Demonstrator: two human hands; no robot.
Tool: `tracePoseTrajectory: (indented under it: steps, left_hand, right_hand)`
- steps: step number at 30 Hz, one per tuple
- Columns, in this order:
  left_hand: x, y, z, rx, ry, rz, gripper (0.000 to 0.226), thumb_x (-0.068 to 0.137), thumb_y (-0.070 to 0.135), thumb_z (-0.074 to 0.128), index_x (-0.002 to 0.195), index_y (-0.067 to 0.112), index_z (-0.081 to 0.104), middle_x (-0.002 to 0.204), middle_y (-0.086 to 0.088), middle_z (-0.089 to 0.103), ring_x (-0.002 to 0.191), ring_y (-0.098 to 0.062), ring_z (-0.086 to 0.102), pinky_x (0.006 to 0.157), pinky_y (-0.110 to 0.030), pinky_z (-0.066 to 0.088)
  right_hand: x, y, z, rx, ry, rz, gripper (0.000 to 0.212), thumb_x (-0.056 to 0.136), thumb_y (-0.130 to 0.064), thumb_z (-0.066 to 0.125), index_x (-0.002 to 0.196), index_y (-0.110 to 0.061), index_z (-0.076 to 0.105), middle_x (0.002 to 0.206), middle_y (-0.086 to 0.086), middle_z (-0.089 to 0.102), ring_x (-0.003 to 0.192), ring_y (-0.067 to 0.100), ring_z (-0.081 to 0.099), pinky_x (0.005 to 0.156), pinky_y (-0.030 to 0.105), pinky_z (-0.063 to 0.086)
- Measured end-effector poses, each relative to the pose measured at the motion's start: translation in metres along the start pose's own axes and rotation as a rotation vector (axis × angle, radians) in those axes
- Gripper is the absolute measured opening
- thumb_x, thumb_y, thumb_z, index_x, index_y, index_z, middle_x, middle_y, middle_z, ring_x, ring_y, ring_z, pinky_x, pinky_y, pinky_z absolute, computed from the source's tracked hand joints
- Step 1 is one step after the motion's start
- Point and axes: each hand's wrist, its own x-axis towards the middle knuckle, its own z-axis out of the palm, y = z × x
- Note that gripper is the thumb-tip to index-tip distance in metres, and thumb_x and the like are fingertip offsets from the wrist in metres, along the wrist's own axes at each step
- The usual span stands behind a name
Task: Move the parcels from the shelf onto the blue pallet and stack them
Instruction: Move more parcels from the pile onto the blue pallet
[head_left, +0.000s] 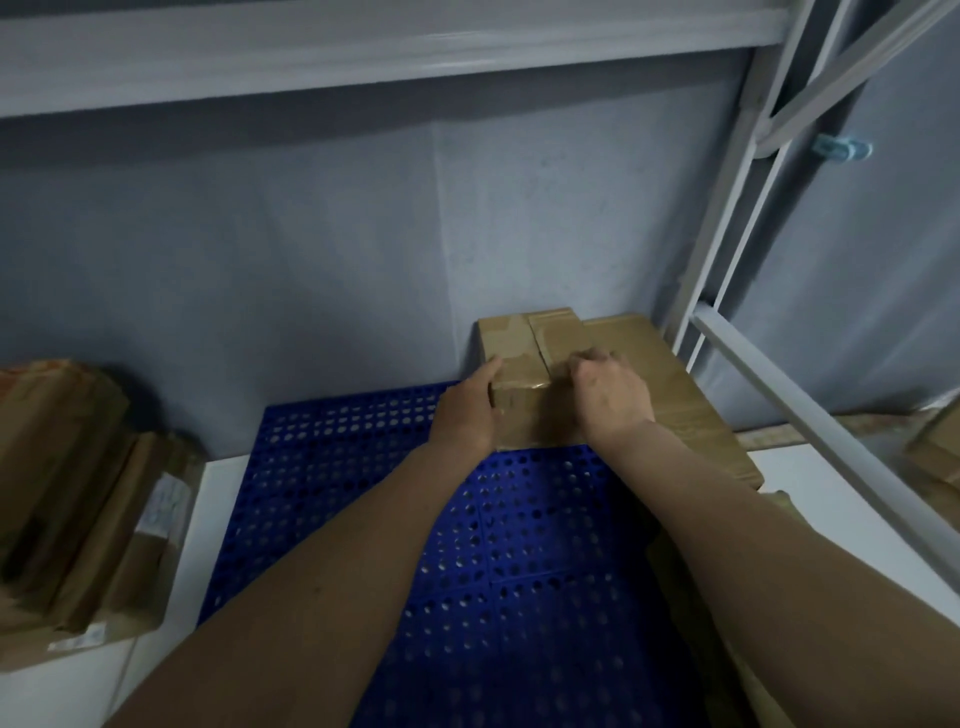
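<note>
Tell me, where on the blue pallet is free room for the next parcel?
The blue pallet is bare left of the small box that both hands hold, up to the grey wall, and also nearer, under the forearms. Its far right corner is crowded: the small box and a flat carton lie there side by side.

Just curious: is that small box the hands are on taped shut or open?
Shut. The small box shows tape across its closed top and front; no flap stands up. Both hands hold it.
</note>
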Motion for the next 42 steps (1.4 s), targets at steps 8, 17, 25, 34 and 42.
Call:
tracePoseTrajectory:
  steps: [8, 17, 25, 34, 42]
  left_hand:
    - [-0.06, -0.037, -0.044, 0.308, -0.119, -0.109, 0.08, 0.094, 0.012, 0.056, 0.154, 0.025, 0.005, 0.146, -0.007, 0.041, 0.123, -0.025, 0.049, 0.096, -0.035, 0.045]
    - [-0.165, -0.108, -0.129, 0.322, -0.126, -0.233, 0.059, 0.096, 0.025, 0.053, 0.149, 0.015, 0.028, 0.152, -0.007, 0.034, 0.135, -0.025, 0.037, 0.11, -0.034, 0.033]
    - [-0.259, -0.158, -0.202, 0.279, 0.013, -0.311, 0.045, 0.094, 0.021, 0.056, 0.135, 0.006, 0.045, 0.139, -0.014, 0.048, 0.123, -0.029, 0.049, 0.1, -0.035, 0.043]
    - [-0.327, -0.211, -0.268, 0.233, 0.251, -0.305, 0.032, 0.092, 0.017, 0.059, 0.123, 0.012, 0.058, 0.122, -0.006, 0.061, 0.115, -0.026, 0.056, 0.091, -0.026, 0.043]
    - [-0.347, -0.231, -0.295, 0.111, 0.301, -0.277, 0.021, 0.086, 0.009, 0.06, 0.106, 0.015, 0.063, 0.104, -0.004, 0.066, 0.097, -0.021, 0.061, 0.083, -0.04, 0.054]
  right_hand:
    - [-0.036, -0.032, -0.007, -0.215, -0.037, -0.118, 0.068, 0.083, -0.011, 0.062, 0.143, -0.013, 0.031, 0.154, 0.017, 0.017, 0.141, 0.04, 0.016, 0.114, 0.049, 0.024]
    - [-0.098, -0.149, -0.004, -0.118, -0.155, -0.277, 0.065, 0.091, -0.015, 0.055, 0.148, -0.015, 0.023, 0.159, 0.016, 0.003, 0.145, 0.04, 0.002, 0.116, 0.051, 0.017]
    - [-0.16, -0.254, -0.016, -0.062, -0.175, -0.41, 0.057, 0.095, -0.014, 0.052, 0.146, -0.014, 0.028, 0.159, 0.015, 0.002, 0.145, 0.04, 0.001, 0.117, 0.052, 0.016]
    - [-0.203, -0.342, -0.02, -0.018, -0.224, -0.481, 0.069, 0.091, -0.017, 0.06, 0.149, -0.015, 0.022, 0.159, 0.015, 0.004, 0.145, 0.039, 0.004, 0.116, 0.049, 0.018]
    - [-0.214, -0.391, -0.024, 0.077, -0.156, -0.525, 0.053, 0.09, -0.02, 0.059, 0.138, -0.01, 0.04, 0.145, 0.015, 0.033, 0.133, 0.034, 0.03, 0.107, 0.045, 0.036]
